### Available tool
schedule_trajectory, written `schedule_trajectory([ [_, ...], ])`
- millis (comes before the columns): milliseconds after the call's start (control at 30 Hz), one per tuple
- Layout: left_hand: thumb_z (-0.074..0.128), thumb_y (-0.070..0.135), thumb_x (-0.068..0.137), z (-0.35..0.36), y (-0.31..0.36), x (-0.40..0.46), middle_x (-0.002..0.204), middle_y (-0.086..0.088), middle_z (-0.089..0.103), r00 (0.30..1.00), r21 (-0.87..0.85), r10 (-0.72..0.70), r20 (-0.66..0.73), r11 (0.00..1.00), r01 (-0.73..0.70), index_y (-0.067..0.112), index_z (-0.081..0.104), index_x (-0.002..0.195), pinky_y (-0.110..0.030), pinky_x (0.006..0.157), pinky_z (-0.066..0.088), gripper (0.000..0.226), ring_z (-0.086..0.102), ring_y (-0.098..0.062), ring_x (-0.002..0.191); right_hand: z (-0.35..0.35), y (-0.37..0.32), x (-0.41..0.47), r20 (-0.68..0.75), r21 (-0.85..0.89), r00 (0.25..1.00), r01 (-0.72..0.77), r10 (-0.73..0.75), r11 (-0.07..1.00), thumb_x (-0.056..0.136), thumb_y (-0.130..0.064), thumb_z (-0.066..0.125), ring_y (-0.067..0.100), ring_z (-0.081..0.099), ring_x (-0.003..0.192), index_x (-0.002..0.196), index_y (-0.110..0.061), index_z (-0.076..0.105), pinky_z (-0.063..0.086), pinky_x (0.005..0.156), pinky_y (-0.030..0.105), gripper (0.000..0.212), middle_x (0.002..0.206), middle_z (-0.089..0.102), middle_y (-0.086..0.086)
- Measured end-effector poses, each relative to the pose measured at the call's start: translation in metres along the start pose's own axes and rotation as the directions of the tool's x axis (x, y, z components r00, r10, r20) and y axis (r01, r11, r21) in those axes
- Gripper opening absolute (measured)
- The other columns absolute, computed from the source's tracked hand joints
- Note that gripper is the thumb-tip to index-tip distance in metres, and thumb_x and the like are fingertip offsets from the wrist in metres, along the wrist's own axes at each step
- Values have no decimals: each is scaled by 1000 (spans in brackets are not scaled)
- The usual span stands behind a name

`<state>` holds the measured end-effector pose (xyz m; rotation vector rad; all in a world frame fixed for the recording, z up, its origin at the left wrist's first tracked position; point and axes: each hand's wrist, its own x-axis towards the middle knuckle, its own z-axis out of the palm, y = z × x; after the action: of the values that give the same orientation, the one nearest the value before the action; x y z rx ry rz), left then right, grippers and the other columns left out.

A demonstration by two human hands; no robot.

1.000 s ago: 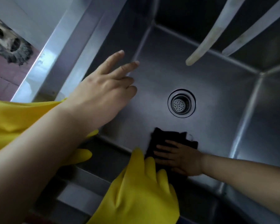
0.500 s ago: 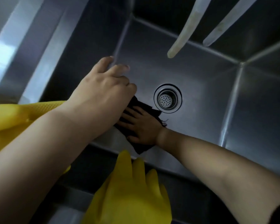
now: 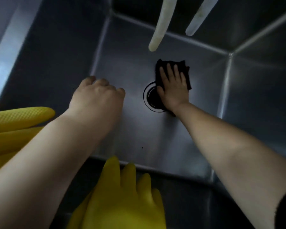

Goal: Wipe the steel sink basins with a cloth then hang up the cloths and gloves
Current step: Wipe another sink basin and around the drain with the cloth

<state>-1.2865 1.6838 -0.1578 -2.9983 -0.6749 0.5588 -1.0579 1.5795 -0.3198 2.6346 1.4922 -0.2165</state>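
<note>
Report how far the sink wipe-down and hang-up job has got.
Done: nothing shows as finished. In hand: the right hand presses the dark cloth flat on the basin floor, partly over the drain; the left hand holds nothing. Left: hanging up the cloth and the yellow gloves, which lie at the near rim.

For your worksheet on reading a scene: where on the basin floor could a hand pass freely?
Free: the floor between the drain and the near wall by the yellow glove; also right of the cloth. Crowded: around the drain, where the right hand presses the cloth and the left hand hovers.
</note>
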Motion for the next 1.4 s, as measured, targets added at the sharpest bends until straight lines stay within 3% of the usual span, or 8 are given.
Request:
schedule_trajectory([
  [200, 52, 18, 87, 0, -12, 2, 101, -14, 63, 994, -143, -104, -38, 985, 97, 14, 56, 107, -34, 77, 36, 20, 55, -34, 95, 5, 27, -97, 40, 26, 995, -87, 86, 996, 87, -33, 39, 33, 9, 146, 151, -15, 20, 8, 117, 46, 69, 158, 15, 13],
  [367, 50, 10, 86, -5, -13, 7, 97, -19, 62, 989, -203, -118, -92, 974, 98, 10, 55, 103, -34, 72, 27, 17, 54, -36, 93, 13, -7, -163, 111, 27, 970, 213, -215, 977, 86, -47, 37, 42, 17, 142, 148, -11, 26, 22, 112, 56, 73, 153, 24, 21],
  [600, 47, 14, 92, 3, -15, 13, 111, -20, 58, 988, -257, -153, -34, 956, 139, 13, 52, 121, -35, 72, 29, 30, 50, -38, 102, 11, -101, -96, 87, 36, 861, 500, -501, 865, 95, -50, 34, 36, 10, 145, 150, -19, 21, 8, 117, 51, 65, 157, 19, 14],
  [767, 42, 16, 94, 16, -20, 18, 111, -20, 58, 987, -260, -161, -14, 954, 152, 15, 51, 124, -38, 71, 37, 32, 53, -39, 100, 3, -153, -66, -85, 116, 724, 690, -685, 714, 74, -27, 75, 44, 58, 110, 118, -3, 64, 42, 94, 64, 51, 116, 63, 25],
  [900, 45, 15, 92, 15, -21, 15, 113, -20, 58, 985, -277, -173, -11, 947, 163, 15, 52, 123, -36, 72, 33, 32, 53, -40, 101, 16, -143, -94, -23, 74, 603, 797, -798, 600, 91, -38, 53, 37, 33, 137, 141, -17, 43, 22, 113, 53, 55, 147, 41, 15],
  [1033, 46, 14, 90, 11, -19, 15, 117, -21, 58, 979, -288, -199, 50, 935, 205, 14, 52, 121, -39, 85, 40, 31, 52, -40, 107, 30, -88, -139, 63, 83, 547, 830, -834, 551, 96, -43, 35, 32, 18, 145, 146, -18, 36, 12, 117, 50, 56, 154, 29, 11],
  [1167, 48, 15, 90, 11, -16, 16, 114, -22, 60, 981, -277, -192, 40, 941, 196, 14, 54, 119, -40, 84, 43, 29, 54, -41, 104, 30, -3, -167, 132, 14, 595, 799, -793, 601, 93, -48, 30, 34, 17, 144, 146, -20, 33, 14, 115, 50, 61, 154, 28, 9],
  [1400, 51, 20, 88, 24, -14, 18, 106, -21, 65, 989, -271, -140, -56, 955, 120, 14, 57, 114, -41, 80, 45, 27, 58, -41, 97, 10, 71, -112, 162, -144, 884, 462, -439, 875, 79, -49, 39, 37, 20, 142, 148, -17, 27, 12, 114, 52, 77, 154, 27, 14],
])
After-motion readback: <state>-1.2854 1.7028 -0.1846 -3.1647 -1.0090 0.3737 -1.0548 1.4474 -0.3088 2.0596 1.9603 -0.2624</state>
